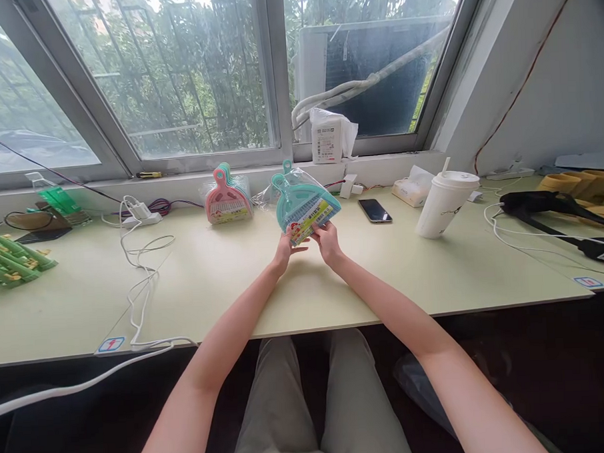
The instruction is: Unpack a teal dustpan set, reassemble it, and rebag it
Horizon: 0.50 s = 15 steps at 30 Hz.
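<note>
A teal dustpan and brush set (301, 203) in clear plastic wrap, with a yellow label along its lower edge, is tilted up over the middle of the table. My left hand (284, 250) grips its lower left corner, some fingers reaching underneath. At the lower right edge, my right hand (327, 242) pinches the same set. Behind it, a teal handle shows near the sill. To the left stands a wrapped pink dustpan set (227, 200) with green ones behind it, touched by neither hand.
On the pale table (209, 277) are a phone (375, 210), a tissue pack (413, 187), a white cup with a straw (444, 203), black straps (557, 222), white cables (143, 280), a power strip (141, 217) and green bundled stalks (13, 259). A wrapped white box (328, 140) sits on the sill.
</note>
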Tool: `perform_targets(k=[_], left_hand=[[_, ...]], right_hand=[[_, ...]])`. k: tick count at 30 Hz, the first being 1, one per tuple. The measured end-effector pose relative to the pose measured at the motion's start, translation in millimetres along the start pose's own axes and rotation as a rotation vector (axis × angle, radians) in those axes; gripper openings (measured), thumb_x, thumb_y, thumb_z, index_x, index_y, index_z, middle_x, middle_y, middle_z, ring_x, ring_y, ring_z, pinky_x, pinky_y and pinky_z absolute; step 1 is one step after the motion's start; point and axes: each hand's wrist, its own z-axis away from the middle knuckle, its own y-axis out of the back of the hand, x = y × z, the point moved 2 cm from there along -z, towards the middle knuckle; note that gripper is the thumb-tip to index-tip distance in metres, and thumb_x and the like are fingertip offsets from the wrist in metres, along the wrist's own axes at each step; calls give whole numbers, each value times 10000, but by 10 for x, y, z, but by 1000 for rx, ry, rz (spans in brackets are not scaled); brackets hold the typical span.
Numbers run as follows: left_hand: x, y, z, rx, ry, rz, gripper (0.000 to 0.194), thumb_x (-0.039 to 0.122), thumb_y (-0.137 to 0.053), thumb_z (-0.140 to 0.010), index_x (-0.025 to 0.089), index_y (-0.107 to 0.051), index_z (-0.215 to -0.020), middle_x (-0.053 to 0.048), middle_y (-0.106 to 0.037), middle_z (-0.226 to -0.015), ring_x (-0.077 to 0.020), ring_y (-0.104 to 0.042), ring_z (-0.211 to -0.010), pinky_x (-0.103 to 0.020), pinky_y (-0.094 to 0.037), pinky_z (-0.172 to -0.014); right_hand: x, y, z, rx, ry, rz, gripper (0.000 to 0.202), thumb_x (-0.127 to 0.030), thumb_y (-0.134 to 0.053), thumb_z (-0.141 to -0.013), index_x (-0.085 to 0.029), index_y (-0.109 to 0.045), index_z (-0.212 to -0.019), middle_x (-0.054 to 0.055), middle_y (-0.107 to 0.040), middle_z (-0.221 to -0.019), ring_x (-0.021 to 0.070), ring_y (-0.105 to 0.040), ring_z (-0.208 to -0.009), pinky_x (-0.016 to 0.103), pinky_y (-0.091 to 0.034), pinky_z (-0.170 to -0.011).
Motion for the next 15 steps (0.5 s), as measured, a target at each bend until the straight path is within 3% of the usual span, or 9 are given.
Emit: perform_targets(k=[4, 9, 12, 15], left_hand=[[8, 2, -7, 124, 16, -36, 436, 424, -506, -909, 161, -483, -1256, -146, -634, -1223, -216, -671, -904, -376, -577, -746], [36, -21, 26, 233, 4, -88, 460, 521, -381, -953, 160, -505, -1209, -135, -669, -1132, -188, -674, -784, -332, -555, -687], [53, -39, 34, 190, -27, -113, 478, 560, -430, -925, 159, -516, -1171, -136, -673, -1121, -176, -666, -757, -317, -547, -669], [60, -55, 25, 112, -60, -136, 440, 487, -572, -866, 165, -510, -1159, -127, -668, -1143, -163, -658, -749, -303, -545, -660]], right_hand=[[8, -26, 20, 22, 19, -4, 242, -228, -712, -721, -204, -576, -920, 36, -686, -962, 208, -666, -998, 422, -554, -955], [2, -66, 53, -3, 14, 10, 241, -245, -714, -723, -206, -574, -915, 45, -692, -983, 213, -655, -1032, 419, -553, -956], [-11, -73, 64, -6, 29, 4, 251, -247, -709, -724, -209, -577, -934, 49, -692, -1012, 216, -653, -1046, 420, -553, -956], [-23, -63, 67, 37, 35, -10, 267, -243, -691, -731, -205, -584, -973, 57, -687, -1048, 215, -657, -1047, 419, -552, -958]])
